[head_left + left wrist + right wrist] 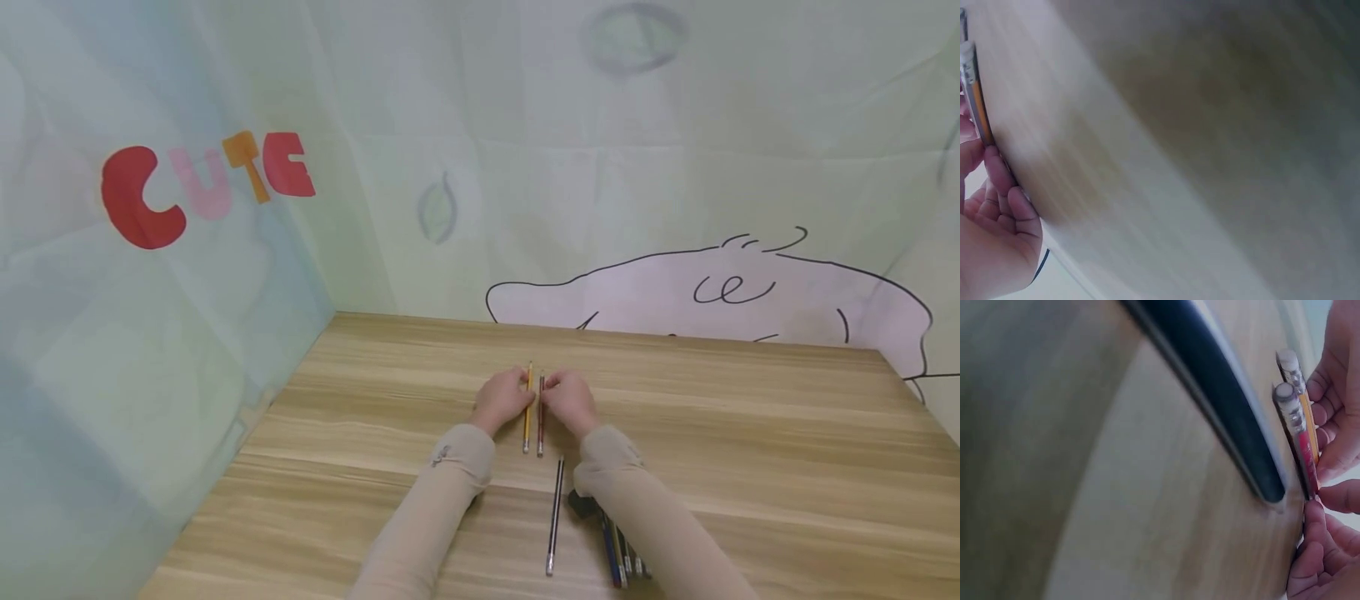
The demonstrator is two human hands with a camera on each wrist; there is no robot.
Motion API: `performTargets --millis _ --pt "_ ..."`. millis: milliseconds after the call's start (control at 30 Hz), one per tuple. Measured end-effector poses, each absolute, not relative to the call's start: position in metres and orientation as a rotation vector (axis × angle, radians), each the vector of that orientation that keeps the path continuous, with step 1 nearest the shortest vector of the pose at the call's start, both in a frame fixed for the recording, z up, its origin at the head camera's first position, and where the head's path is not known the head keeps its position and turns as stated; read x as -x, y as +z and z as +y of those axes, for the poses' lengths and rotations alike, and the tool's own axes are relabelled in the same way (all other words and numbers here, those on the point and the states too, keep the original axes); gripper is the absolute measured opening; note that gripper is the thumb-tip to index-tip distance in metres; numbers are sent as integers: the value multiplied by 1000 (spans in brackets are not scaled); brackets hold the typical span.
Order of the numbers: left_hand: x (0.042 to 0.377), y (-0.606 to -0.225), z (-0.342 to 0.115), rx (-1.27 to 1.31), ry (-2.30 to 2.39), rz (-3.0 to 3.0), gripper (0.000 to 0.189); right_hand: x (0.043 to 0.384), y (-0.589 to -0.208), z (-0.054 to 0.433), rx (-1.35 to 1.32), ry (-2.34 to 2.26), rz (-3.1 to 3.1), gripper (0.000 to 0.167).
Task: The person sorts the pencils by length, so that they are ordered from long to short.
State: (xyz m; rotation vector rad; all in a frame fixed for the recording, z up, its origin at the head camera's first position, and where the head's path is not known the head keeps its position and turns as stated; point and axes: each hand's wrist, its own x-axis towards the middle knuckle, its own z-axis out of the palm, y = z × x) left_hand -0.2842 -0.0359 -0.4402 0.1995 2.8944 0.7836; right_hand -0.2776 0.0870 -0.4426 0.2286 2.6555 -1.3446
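Observation:
In the head view my left hand (504, 397) pinches a yellow pencil (527, 429) between thumb and fingers, its eraser end toward me. Close beside it, my right hand (570, 402) pinches a dark red pencil (541, 433), nearly parallel to the yellow one. Both lie along the wooden table. The right wrist view shows the erasers side by side, with the red pencil (1305, 450) in front of the yellow pencil (1311, 419). At the left wrist view's edge, fingers (999, 172) grip the yellow pencil (979, 106).
A black-striped pencil (555, 517) lies alone on the table (420, 375), nearer me. Several pencils (617, 550) lie together under my right forearm, next to a small dark object (581, 503). Fabric walls with printed letters (144, 198) stand behind and left of the table.

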Motion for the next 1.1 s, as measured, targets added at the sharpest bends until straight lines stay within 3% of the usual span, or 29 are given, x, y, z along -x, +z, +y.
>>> performTargets --millis 267,500,1100 --pt "286 -444 -35 -202 797 2894 30 277 -443 86 -191 -1295 2694 15" --pt "285 -443 -35 -199 771 2901 30 275 -442 89 -95 -1281 2721 25" --pt "285 -443 -35 -204 781 2907 30 274 -444 87 -94 -1269 2771 15"
